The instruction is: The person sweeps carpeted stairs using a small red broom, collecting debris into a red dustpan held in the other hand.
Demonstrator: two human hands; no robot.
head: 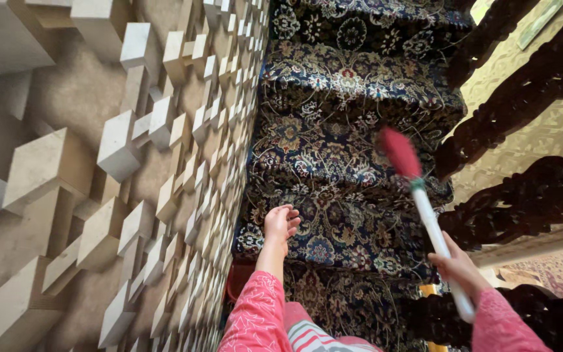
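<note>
- Where the blocky wall (99, 169) meets the carpeted stairs (333, 163), left hand (280, 223) open, empty, hovering above a tread.
- Rightward, right hand (459, 266) clenched round the white-handled brush (425, 215): probably light, stiff; red bristles (399, 151) soft, raised over the stairs.

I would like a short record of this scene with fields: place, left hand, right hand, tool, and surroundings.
place: staircase covered in dark blue floral patterned carpet
left hand: left hand open, fingers spread, reaching toward a carpeted step, holding nothing
right hand: right hand closed around the brush handle
tool: white-handled brush with red bristle head, raised over the steps
surroundings: beige wall of protruding stone blocks on the left; dark carved wooden banister on the right
</note>
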